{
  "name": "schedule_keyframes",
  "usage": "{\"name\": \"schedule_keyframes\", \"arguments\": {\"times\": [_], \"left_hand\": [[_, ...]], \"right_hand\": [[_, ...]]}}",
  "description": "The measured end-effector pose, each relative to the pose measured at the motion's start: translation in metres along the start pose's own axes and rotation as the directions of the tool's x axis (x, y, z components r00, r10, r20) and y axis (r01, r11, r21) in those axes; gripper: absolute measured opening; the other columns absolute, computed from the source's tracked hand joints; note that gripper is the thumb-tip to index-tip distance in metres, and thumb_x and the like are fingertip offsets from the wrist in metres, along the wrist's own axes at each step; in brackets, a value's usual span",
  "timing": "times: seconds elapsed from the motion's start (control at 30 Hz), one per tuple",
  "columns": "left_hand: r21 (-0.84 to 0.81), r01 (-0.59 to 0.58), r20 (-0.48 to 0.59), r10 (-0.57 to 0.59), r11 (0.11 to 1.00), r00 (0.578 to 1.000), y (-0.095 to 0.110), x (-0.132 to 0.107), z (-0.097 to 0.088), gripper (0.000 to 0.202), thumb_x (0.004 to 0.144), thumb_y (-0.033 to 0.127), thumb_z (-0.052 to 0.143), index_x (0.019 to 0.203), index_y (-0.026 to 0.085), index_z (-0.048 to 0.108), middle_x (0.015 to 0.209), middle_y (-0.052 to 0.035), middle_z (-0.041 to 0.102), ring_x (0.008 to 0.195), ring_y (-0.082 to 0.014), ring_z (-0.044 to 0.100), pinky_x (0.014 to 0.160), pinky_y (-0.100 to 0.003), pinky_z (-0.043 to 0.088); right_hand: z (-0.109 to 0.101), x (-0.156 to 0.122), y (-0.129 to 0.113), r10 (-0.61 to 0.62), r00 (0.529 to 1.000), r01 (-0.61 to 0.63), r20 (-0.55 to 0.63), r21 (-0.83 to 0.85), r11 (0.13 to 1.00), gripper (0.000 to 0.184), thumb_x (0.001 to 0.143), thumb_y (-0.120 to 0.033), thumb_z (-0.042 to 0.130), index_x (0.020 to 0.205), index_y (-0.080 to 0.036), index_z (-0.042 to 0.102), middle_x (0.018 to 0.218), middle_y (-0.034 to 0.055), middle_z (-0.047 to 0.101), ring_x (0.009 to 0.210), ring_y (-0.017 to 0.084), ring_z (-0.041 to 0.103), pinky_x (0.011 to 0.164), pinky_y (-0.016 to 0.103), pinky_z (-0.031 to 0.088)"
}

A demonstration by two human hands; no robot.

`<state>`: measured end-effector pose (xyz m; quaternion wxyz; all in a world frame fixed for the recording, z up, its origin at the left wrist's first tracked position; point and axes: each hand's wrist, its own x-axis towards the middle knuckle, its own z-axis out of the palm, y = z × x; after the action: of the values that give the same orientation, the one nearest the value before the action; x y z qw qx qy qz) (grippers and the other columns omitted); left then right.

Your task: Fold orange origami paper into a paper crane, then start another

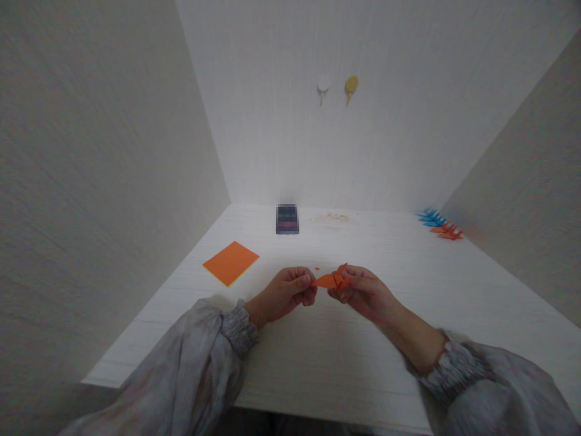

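Observation:
Between my two hands, just above the table, is an orange folded paper figure (333, 279), pointed at its left end and with folded flaps at its right. My left hand (293, 287) pinches the pointed left tip between thumb and fingers. The flaps on the other side are gripped by my right hand (361, 287), whose fingers partly cover them. A tiny orange scrap (317, 268) lies on the table just beyond the figure. Left of my left hand, a stack or sheet of orange square paper (230, 263) with a yellowish edge lies flat.
The white table (313, 357) meets walls at the back and both sides. At the back stands a dark blurred box (287, 219). Several blue folded paper figures (431, 218) and orange ones (447, 232) line the far right. A white hook (322, 86) and a yellow hook (351, 86) are on the back wall.

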<state>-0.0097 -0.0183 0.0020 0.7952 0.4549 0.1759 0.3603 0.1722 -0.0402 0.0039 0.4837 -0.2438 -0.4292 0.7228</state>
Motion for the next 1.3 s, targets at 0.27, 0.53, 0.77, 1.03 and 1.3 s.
{"name": "schedule_keyframes", "arguments": {"times": [0.27,0.53,0.77,1.03,1.3], "left_hand": [[-0.012,0.018,-0.016,-0.018,1.0,1.0,0.0001,-0.0012,-0.001,0.028,0.06,0.029,0.072,0.063,0.012,0.051,0.052,0.0008,0.055,0.047,-0.0069,0.049,0.046,-0.019,0.029],[-0.004,0.001,0.081,-0.001,1.0,0.997,-0.0029,0.0025,-0.0078,0.045,0.064,0.053,0.06,0.075,0.01,0.057,0.063,-0.0025,0.055,0.054,-0.0089,0.05,0.052,-0.021,0.034],[0.163,0.077,0.015,-0.08,0.984,0.997,-0.001,0.0029,-0.0055,0.029,0.068,0.038,0.063,0.07,0.009,0.058,0.061,-0.0011,0.053,0.055,-0.0079,0.045,0.055,-0.022,0.032],[0.16,0.046,0.015,-0.048,0.986,0.999,0.0021,0.0018,0.0008,0.024,0.059,0.03,0.071,0.061,0.01,0.059,0.053,0.0014,0.052,0.051,-0.0065,0.042,0.052,-0.021,0.027],[0.162,0.099,0.015,-0.103,0.982,0.995,0.0019,0.0019,0.0005,0.026,0.064,0.035,0.067,0.066,0.009,0.06,0.056,0.0006,0.052,0.05,-0.0065,0.041,0.051,-0.022,0.026]], "right_hand": [[0.0026,0.0012,-0.0011,0.005,1.0,-0.005,0.0,-0.006,1.0,0.018,0.067,-0.03,0.066,0.069,-0.013,0.064,0.054,0.0015,0.058,0.049,0.01,0.05,0.049,0.024,0.034],[0.0013,0.0009,-0.0011,0.02,1.0,-0.02,0.013,-0.005,1.0,0.019,0.068,-0.03,0.066,0.068,-0.012,0.062,0.053,0.0006,0.056,0.047,0.008,0.047,0.046,0.022,0.031],[0.002,0.0016,0.001,0.108,0.994,-0.108,0.001,-0.054,0.993,0.019,0.068,-0.027,0.065,0.06,-0.012,0.056,0.053,0.0005,0.055,0.045,0.007,0.044,0.043,0.02,0.026],[0.0071,0.0009,0.0007,0.115,0.993,-0.114,0.014,-0.063,0.991,0.013,0.068,-0.024,0.063,0.065,-0.011,0.061,0.054,0.001,0.055,0.045,0.007,0.045,0.043,0.021,0.027],[0.0087,0.0008,0.0009,0.122,0.992,-0.121,0.012,-0.044,0.992,0.014,0.068,-0.024,0.064,0.065,-0.011,0.061,0.054,0.0006,0.055,0.046,0.007,0.045,0.043,0.02,0.027]]}}
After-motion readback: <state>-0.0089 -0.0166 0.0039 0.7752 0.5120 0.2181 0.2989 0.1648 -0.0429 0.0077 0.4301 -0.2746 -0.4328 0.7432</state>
